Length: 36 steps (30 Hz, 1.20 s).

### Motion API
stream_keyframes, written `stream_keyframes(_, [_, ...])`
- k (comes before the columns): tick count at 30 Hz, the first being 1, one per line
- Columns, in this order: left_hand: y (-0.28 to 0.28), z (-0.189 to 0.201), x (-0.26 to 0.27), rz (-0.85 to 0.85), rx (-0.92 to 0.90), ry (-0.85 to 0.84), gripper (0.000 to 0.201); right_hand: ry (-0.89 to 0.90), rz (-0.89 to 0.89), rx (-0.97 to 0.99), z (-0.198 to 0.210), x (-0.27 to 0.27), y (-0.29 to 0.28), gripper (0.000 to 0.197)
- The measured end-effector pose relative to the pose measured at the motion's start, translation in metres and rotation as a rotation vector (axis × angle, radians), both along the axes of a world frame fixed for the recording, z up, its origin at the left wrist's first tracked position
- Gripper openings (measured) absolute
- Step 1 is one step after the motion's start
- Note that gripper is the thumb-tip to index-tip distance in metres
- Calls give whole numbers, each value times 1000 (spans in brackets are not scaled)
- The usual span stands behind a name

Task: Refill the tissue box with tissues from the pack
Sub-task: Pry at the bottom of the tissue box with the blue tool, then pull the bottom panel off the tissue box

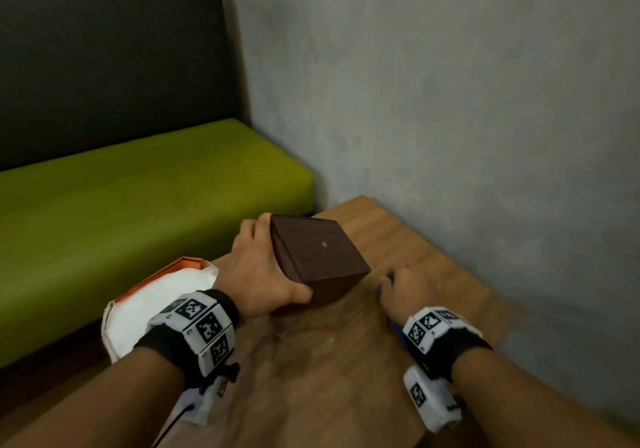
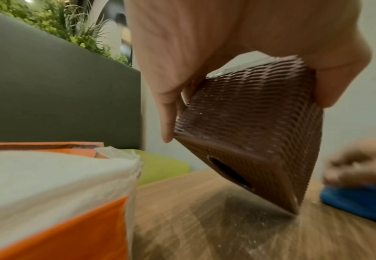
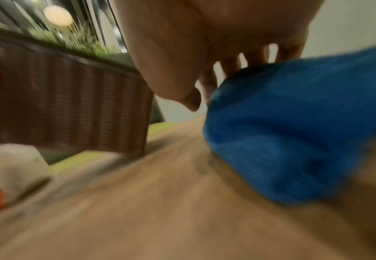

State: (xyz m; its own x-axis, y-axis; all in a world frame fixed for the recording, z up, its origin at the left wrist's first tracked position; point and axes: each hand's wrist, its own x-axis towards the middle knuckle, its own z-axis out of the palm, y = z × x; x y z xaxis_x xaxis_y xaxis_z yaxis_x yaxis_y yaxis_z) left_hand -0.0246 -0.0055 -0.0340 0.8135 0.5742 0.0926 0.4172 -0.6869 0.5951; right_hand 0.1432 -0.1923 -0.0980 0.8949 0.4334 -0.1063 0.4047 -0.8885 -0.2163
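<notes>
- Head cam: my left hand grips the brown tissue box, tipped over the table; tissue pack sits just left.
- L wrist: box hole faces down; I judge opening the base comes next.
- R wrist: right hand fingers spread on a blue cloth, blurry.
</notes>
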Motion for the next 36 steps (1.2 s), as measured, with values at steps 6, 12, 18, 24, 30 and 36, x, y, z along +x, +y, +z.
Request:
stream_keyframes(6, [-6,2,5,31,32,24,133,-53,274,626,70,-22,44,41])
stream_keyframes(12, [-11,7,3,4,66,46,136,84,454,501,89,-43,75,67])
stream_keyframes(18, [-12,6,-1,17,48,38,130,61,467,434,85,-50,79,60])
stream_keyframes(24, [-11,6,2,19,12,23,121,18,521,362,87,-52,81,47])
stream_keyframes(30, [-11,4,0,31,-3,37,111,-23,576,350,94,-55,83,40])
stream_keyframes(36, [-13,8,-2,37,19,62,120,19,644,259,106,-52,86,50])
